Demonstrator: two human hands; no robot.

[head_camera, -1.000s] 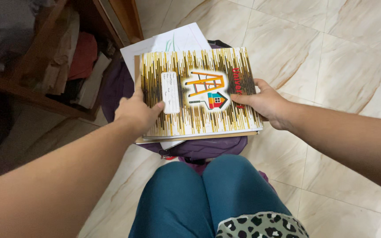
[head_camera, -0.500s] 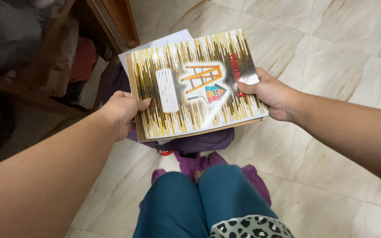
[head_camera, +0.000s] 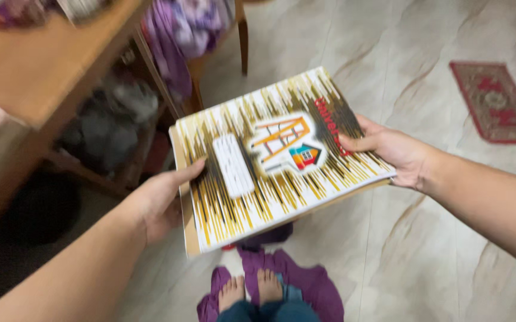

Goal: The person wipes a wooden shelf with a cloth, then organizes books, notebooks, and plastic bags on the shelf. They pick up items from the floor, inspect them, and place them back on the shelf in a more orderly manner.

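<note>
Far left of frame: wooden table (head_camera: 43, 71), top running to the upper left, dark clutter on the shelf under it, too blurred to identify. Purple cloth (head_camera: 177, 30) hangs off a chair at upper centre.

Left hand (head_camera: 159, 200), left of centre: closed on the left edge of the stack of notebooks (head_camera: 270, 158), thumb on top, fingers hidden underneath. Stack sits mid-frame, held in the air above the floor, tilted, top cover yellow-and-black striped with a ladder-and-house picture and a white label. A brown cover edge shows below it; count of books in the stack can't be read.

Right hand (head_camera: 398, 152), right of centre: clamped on the right edge, thumb on the cover, fingers under it out of sight.

Judgement: step in hand is carrying the stack two-handed, level with the table. Next move needs both grips kept even so the lower books don't slide out.

Bottom centre: bare feet on a purple bag (head_camera: 306, 286), mostly covered by the stack. Upper right: red mat (head_camera: 496, 101) on the tiled floor. Whole frame is motion-blurred.
</note>
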